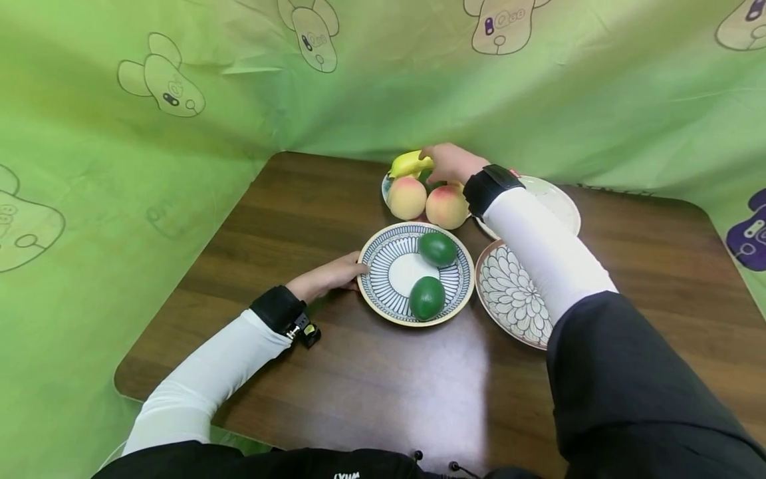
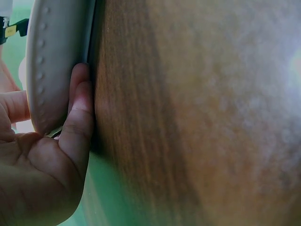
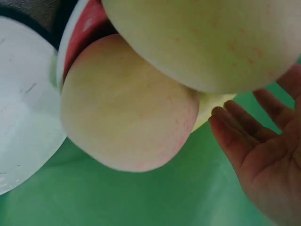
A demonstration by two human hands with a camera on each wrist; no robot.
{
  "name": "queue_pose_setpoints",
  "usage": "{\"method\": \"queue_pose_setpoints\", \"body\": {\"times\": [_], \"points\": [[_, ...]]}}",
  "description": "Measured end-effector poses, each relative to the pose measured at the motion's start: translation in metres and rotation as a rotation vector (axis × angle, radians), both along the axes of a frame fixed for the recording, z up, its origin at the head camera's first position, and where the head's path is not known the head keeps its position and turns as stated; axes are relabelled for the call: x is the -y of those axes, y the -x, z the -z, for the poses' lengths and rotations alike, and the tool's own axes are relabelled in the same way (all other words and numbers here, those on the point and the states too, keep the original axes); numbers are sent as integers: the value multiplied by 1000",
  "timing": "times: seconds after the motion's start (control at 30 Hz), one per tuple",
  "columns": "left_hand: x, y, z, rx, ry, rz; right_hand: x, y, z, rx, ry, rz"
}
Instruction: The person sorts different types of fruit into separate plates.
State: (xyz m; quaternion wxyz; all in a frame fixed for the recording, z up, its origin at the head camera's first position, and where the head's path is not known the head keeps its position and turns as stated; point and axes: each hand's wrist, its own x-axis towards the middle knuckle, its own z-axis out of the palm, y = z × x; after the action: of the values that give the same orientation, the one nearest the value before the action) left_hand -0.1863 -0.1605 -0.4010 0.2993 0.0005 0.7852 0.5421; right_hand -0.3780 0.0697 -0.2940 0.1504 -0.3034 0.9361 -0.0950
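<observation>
My left hand (image 1: pixel 332 274) grips the left rim of a blue-patterned plate (image 1: pixel 383 293), thumb on top; the left wrist view has its fingers (image 2: pixel 77 117) under the plate (image 2: pixel 59 61). Two green oval fruits (image 1: pixel 437 249) (image 1: pixel 427 298) lie on that plate. Over the fruit bowl behind, my right hand (image 1: pixel 451 163) reaches beside a banana (image 1: pixel 408 164), fingers spread. In the right wrist view that hand (image 3: pixel 273 150) is beside the banana (image 3: pixel 211 106) and two peaches (image 3: pixel 127 108) (image 3: pixel 207 42); no grip shows. A dark green fruit in the bowl is partly hidden.
A flower-patterned plate (image 1: pixel 511 299) stands right of the blue-patterned one, partly under my right arm. Behind it is a white plate (image 1: pixel 556 203). The bowl's two peaches (image 1: pixel 407 198) (image 1: pixel 447 207) face the near side. Green cloth (image 1: pixel 239 120) hangs along the table's back and left edges.
</observation>
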Motion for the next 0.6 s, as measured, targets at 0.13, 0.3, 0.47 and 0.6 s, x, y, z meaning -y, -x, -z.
{"method": "queue_pose_setpoints", "body": {"times": [0.13,0.3,0.47,0.6], "points": [[-3,-2,2,-3,10,6,1,-3,2,51,-42,15],[-5,-3,3,13,-1,11,2,-8,4,88,-90,35],[-3,-4,0,3,5,15,4,-11,1,61,-89,59],[-3,-4,-3,20,7,4,6,-15,-1,16,-73,43]]}}
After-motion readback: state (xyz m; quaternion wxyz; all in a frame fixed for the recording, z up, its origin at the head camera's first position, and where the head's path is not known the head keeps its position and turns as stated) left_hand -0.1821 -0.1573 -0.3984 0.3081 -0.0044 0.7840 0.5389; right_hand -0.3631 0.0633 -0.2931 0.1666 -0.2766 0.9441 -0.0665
